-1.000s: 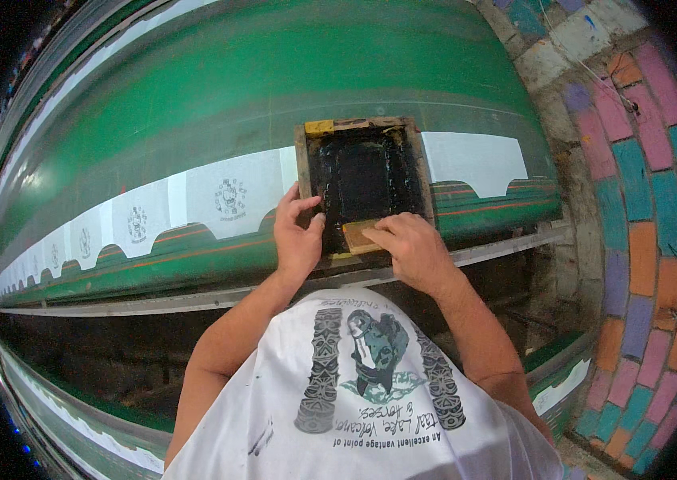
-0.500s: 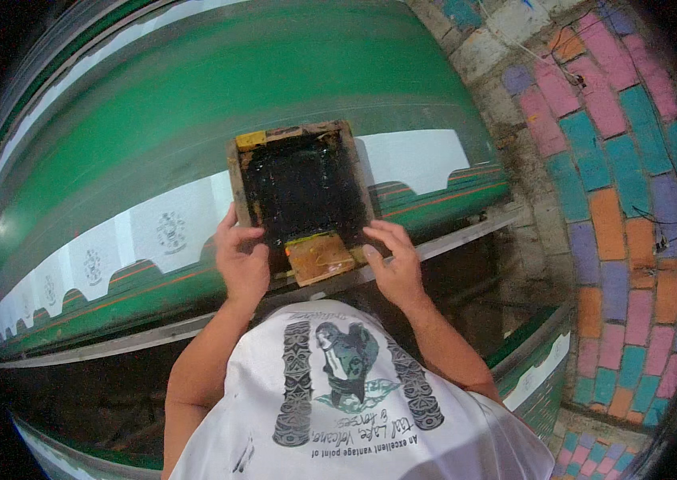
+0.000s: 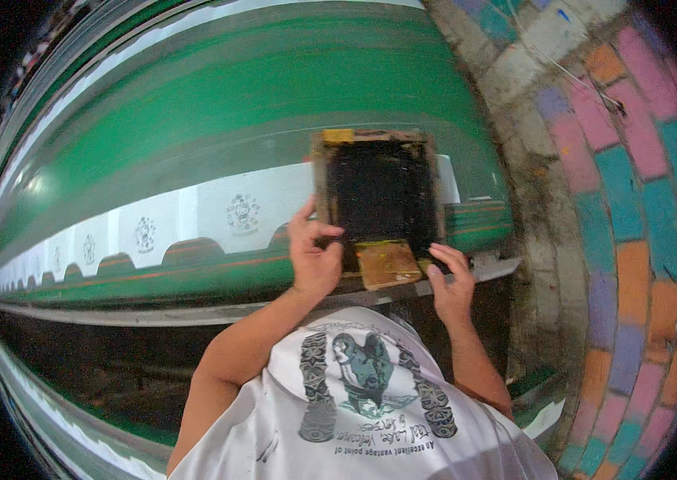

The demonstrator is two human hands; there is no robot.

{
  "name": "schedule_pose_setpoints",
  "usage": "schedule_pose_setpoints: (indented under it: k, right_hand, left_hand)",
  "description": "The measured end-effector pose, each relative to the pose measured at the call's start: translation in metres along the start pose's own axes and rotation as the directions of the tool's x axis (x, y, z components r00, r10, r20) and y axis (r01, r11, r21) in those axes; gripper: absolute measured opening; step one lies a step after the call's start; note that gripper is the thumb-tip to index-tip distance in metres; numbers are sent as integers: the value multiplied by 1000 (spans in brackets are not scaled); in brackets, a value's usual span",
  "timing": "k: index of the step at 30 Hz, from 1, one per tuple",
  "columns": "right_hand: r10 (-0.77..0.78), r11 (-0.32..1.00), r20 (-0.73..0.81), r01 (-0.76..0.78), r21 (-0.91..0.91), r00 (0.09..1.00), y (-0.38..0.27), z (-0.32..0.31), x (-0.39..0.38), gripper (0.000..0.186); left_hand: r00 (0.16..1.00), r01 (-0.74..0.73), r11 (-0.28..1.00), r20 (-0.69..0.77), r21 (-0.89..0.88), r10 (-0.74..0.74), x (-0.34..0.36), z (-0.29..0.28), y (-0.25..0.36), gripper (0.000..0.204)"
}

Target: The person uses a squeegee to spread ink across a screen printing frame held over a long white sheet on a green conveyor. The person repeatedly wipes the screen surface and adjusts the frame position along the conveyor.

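Observation:
A small screen-printing frame (image 3: 378, 137), wooden and ink-stained with a black inked middle (image 3: 381, 188), is held over a row of white cut pieces (image 3: 273, 192) at the table's near edge. My left hand (image 3: 316, 258) grips its near left corner, with fingers along the side. On the opposite corner my right hand (image 3: 453, 282) is closed, thumb and fingers on the rail. A wooden squeegee (image 3: 387, 266) leans at the frame's near end, between my hands. Small dark prints (image 3: 242, 214) show on several pieces to the left; the frame hides the piece beneath it.
A long green printing table (image 3: 250, 104) stretches away to the left. Its near edge has a pale rail (image 3: 154, 311). Another table with white pieces (image 3: 74, 440) stands at lower left. Right of the table lie a grey concrete strip (image 3: 542, 216) and painted multicoloured bricks (image 3: 622, 184) with a thin cable.
My hands have carried the frame and squeegee to the right along the row. A printed piece now shows just left of the frame. My view has shifted too.

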State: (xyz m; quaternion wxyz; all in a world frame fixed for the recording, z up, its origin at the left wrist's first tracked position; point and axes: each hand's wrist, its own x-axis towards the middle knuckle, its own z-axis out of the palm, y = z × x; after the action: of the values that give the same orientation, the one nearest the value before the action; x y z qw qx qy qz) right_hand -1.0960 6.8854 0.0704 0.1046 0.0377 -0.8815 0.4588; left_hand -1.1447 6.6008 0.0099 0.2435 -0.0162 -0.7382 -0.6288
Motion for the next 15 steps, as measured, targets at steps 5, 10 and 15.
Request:
schedule_pose_setpoints:
  k: [5, 10, 15]
  right_hand:
    - [32, 999, 80, -30, -20, 996, 35, -42, 6, 32]
    - [-209, 941, 212, 255, -220, 955, 21, -49, 19, 32]
    - [-432, 817, 468, 555, -158, 771, -6, -38, 34, 37]
  left_hand:
    - [993, 111, 994, 27, -12, -111, -6, 38, 20, 27]
    - [995, 103, 994, 5, 42, -103, -13, 46, 6, 27]
    - [993, 121, 991, -11, 56, -120, -11, 49, 9, 25]
